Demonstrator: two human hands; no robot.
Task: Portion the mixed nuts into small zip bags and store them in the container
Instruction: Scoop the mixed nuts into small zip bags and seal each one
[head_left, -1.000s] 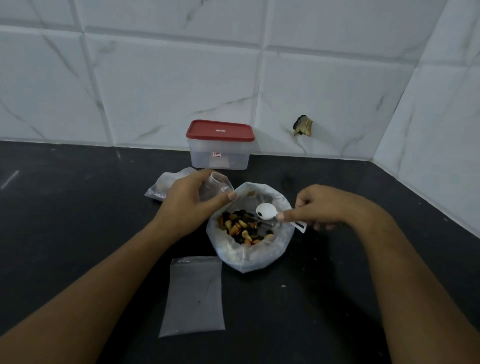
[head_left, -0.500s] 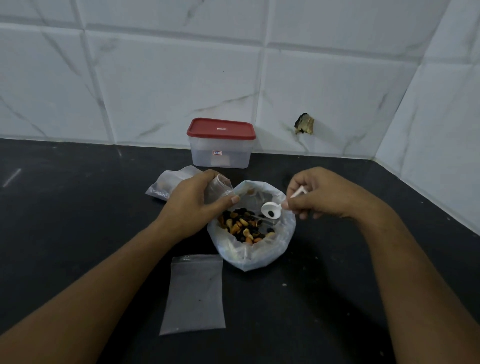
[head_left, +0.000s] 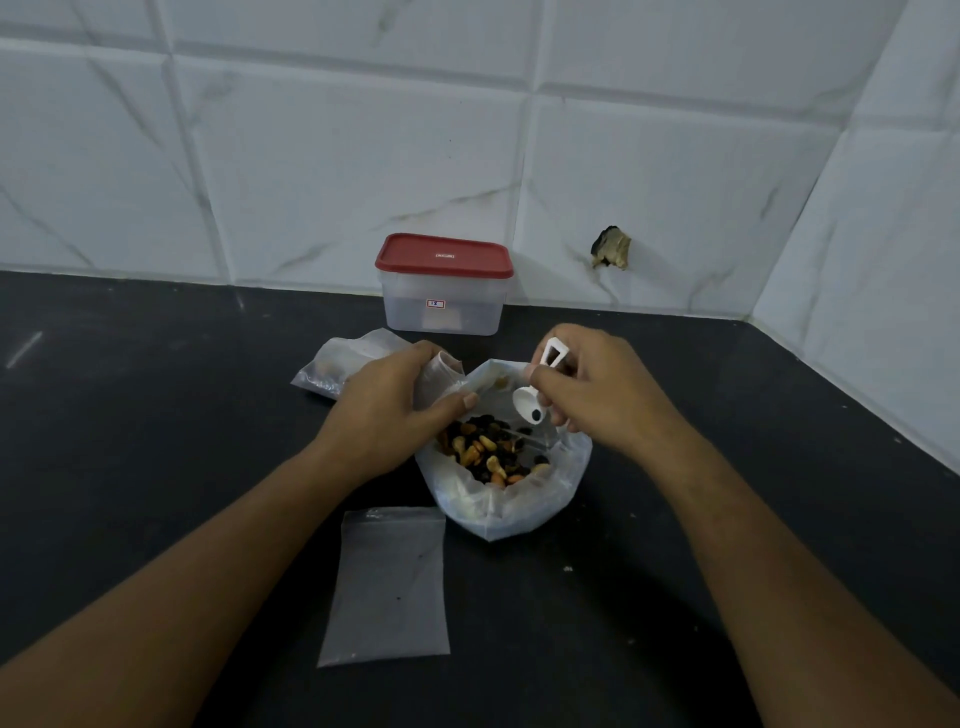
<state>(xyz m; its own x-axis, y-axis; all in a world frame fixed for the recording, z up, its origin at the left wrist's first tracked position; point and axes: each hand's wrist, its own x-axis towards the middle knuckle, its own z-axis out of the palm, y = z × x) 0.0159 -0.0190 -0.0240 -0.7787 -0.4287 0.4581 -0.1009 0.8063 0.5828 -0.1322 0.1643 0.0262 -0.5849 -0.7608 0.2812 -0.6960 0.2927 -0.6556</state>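
A large clear bag (head_left: 511, 512) of mixed nuts (head_left: 485, 452) stands open on the black counter. My left hand (head_left: 387, 410) grips a small clear zip bag (head_left: 441, 376) at the big bag's left rim. My right hand (head_left: 597, 395) pinches a white plastic scoop (head_left: 527, 405), tilted steeply with its handle up, above the nuts; one dark piece clings to its bowl. An empty small zip bag (head_left: 387, 587) lies flat nearer me. A clear container (head_left: 441, 306) with a shut red lid stands by the wall.
Another small bag (head_left: 332, 366) with some nuts lies left of my left hand. White tiled walls close the back and right sides, meeting in a corner at the right. A small crumb (head_left: 568, 569) lies on the dark counter (head_left: 130, 415).
My right hand has swung the scoop from level to steeply tilted, handle rising, and moved slightly toward the small bag. My left hand has stayed in place.
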